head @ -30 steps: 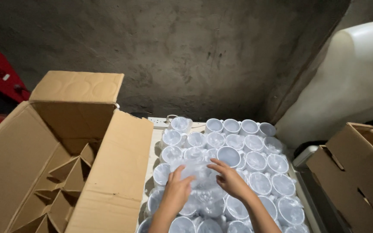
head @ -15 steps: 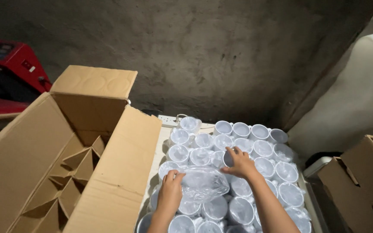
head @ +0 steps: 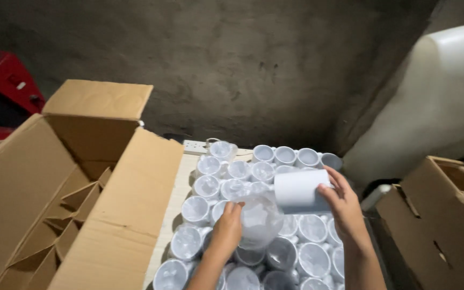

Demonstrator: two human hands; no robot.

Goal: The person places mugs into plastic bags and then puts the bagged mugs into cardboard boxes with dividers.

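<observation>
I see my right hand (head: 345,212) holding a white mug (head: 302,189) on its side, up in the air just above the other mugs. My fingers are wrapped round its far end, so that hand is grasping the mug firmly. My left hand (head: 226,231) is pinching a clear plastic bag (head: 259,220) that sits just under the open end of the mug. It touches the bag and grips it, and the bag looks puffy and loose. The mug looks like it is out of the bag, or nearly out; I cannot tell if the bag's edge touches the mug. Below both hands is a big crowd of wrapped mugs (head: 208,185) standing upright, close together in rows on a pale board (head: 181,182). To the left stands an open cardboard box (head: 81,215) with cardboard dividers (head: 76,201) making little rooms inside. Those rooms look bare as far as I can see. Another brown box (head: 436,225) sits at the right, and a big white bag-like shape (head: 441,102) leans by the grey wall (head: 243,64). I think the step in hand is getting the mug free of its wrap. The next move needs a steady hold on the smooth mug, and care not to bump the mugs below.
</observation>
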